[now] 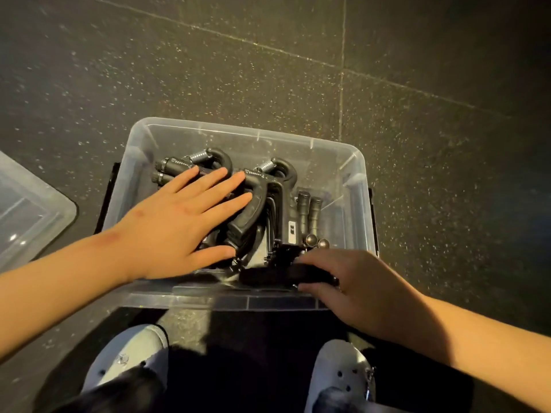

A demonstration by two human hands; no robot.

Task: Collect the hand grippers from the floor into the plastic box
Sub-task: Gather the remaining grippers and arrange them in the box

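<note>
The left hand (179, 222) lies flat, grip spread, on black hand grippers (268, 189) piled too tangled to count in one clear plastic box (238, 135). The right hand (351, 281), grip curled, holds a single gripper (268, 274) at the box's near edge.

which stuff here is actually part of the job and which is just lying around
Part of the job: plastic box; hand grippers stacked inside it; black gripper at the near wall, gripped by the right hand; left hand pressing flat on the stack.
Just lying about: clear plastic piece on the floor to the left; grey clogs on the feet.
</note>
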